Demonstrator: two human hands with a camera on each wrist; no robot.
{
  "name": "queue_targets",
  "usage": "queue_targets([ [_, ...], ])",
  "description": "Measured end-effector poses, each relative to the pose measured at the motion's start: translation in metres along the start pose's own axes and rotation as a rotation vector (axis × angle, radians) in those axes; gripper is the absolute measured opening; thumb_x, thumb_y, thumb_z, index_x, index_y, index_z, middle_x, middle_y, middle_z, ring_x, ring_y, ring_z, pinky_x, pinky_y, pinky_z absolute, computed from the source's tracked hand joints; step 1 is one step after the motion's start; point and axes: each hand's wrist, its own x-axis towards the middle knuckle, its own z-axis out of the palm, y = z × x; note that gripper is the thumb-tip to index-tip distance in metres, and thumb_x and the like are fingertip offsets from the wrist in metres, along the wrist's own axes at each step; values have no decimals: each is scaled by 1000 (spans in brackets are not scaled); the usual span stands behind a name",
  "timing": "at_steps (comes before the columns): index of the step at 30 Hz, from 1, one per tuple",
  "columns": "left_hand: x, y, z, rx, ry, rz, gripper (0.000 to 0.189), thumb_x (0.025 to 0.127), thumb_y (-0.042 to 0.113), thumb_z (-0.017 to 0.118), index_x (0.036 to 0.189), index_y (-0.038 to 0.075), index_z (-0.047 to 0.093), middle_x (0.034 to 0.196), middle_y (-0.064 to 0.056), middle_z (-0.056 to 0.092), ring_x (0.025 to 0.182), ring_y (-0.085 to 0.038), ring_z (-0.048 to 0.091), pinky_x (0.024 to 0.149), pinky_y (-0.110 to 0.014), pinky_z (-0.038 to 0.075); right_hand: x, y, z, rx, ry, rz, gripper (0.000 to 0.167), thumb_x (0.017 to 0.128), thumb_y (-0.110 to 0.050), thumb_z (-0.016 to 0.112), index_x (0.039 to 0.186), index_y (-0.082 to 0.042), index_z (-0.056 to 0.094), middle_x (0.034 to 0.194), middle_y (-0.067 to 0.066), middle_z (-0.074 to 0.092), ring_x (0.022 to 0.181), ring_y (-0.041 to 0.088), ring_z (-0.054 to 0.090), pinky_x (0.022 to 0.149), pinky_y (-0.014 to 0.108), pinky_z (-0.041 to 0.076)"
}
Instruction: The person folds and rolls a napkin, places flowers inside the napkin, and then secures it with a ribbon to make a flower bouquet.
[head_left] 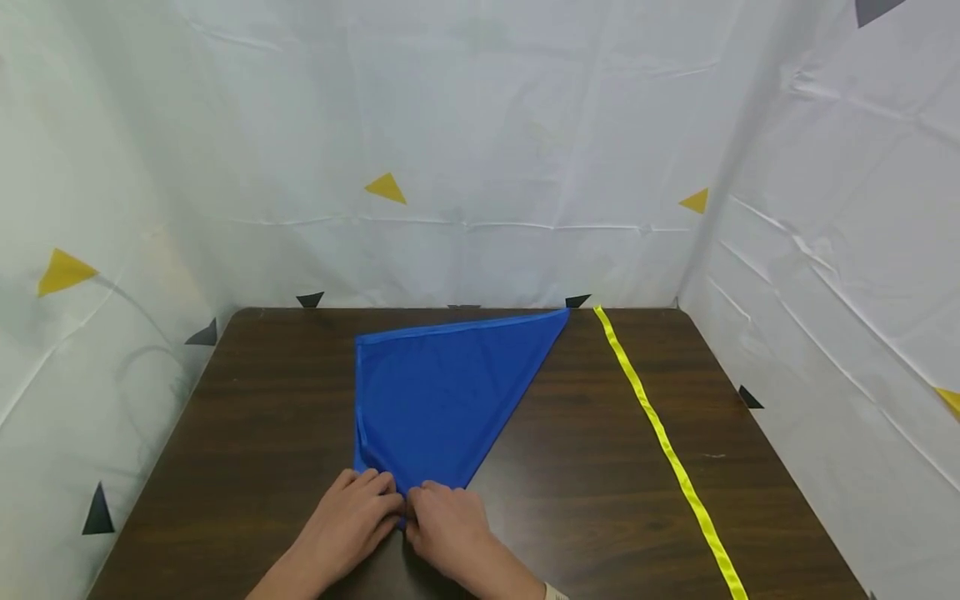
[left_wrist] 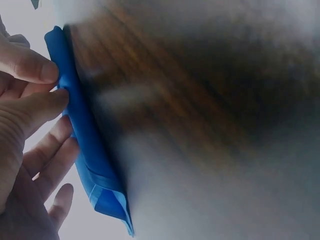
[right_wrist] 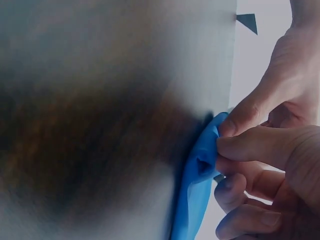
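Observation:
A blue cloth (head_left: 442, 400) lies on the dark wooden table, its far right corner drawn to a point at the back edge and its left side straight. Both hands meet at its near corner. My left hand (head_left: 352, 517) pinches the cloth there, and right beside it my right hand (head_left: 453, 527) pinches the same part. Up close in the left wrist view, the near edge of the blue cloth (left_wrist: 82, 127) is rolled into a narrow tube under the thumbs and fingers. A small open fold of the blue cloth (right_wrist: 202, 162) shows by the right thumb in the right wrist view.
A yellow ribbon (head_left: 663, 437) runs along the right part of the table (head_left: 570, 467), from the back edge toward the front. White sheeting (head_left: 480, 125) with yellow and black triangles encloses the table at the back and both sides.

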Motion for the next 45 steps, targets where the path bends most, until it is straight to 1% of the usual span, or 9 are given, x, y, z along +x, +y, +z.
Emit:
queue_targets([
  [2,1,0,-1,18,23,23,21,84,24,91,93,29,73,90,13,55,83,-8,49,77,-32,40,1,1,1,-8,10,5,28,95,-23,78,74,-22,60,71,-7,55,62,12,56,50,34,43],
  [5,3,0,-2,19,19,38,23,83,23,92,94,28,72,90,13,56,85,-9,52,75,-31,42,0,3,2,-13,28,2,31,95,-23,78,71,-23,57,70,-7,56,62,12,56,50,34,43],
  [11,4,-1,-2,-28,-24,11,23,82,22,92,90,30,72,90,15,56,85,-7,51,73,-28,40,0,2,2,1,46,-2,31,96,-23,77,74,-23,57,69,-8,54,60,9,53,50,32,41],
  [18,6,-5,0,-65,-94,-24,20,87,23,90,92,32,73,92,16,59,87,-7,53,72,-27,40,3,-5,7,-11,-26,44,27,93,-30,83,81,-21,60,76,-5,58,65,18,59,55,37,49],
  [26,8,-10,-3,-129,-177,-38,20,87,24,90,97,29,73,99,15,60,93,-8,55,76,-34,47,2,-12,10,-106,38,36,22,91,-28,84,85,-17,66,77,0,61,64,21,62,54,38,51],
  [31,8,-8,-6,-124,-132,15,20,85,23,91,95,26,74,98,13,61,93,-10,57,77,-34,49,1,-13,11,-100,29,41,24,91,-26,81,79,-17,62,73,0,60,62,20,60,52,37,49],
  [37,7,-4,-5,-92,-77,42,17,87,24,89,87,28,73,95,13,57,88,-9,53,72,-29,44,-4,-12,3,-81,52,9,27,92,-23,79,73,-17,60,68,-1,58,58,17,56,50,34,45],
  [39,7,-4,-5,-80,-68,49,16,88,24,89,90,27,74,94,12,58,87,-9,54,71,-28,44,-6,-11,1,-68,56,-2,29,92,-21,79,71,-18,59,67,-2,57,56,17,55,49,33,44],
  [45,3,-3,-3,-52,-31,76,23,84,23,92,99,25,75,94,10,62,86,-11,58,71,-30,46,-5,-7,-5,-5,-19,6,38,95,-20,76,66,-18,53,66,-2,56,56,17,53,51,33,43],
])
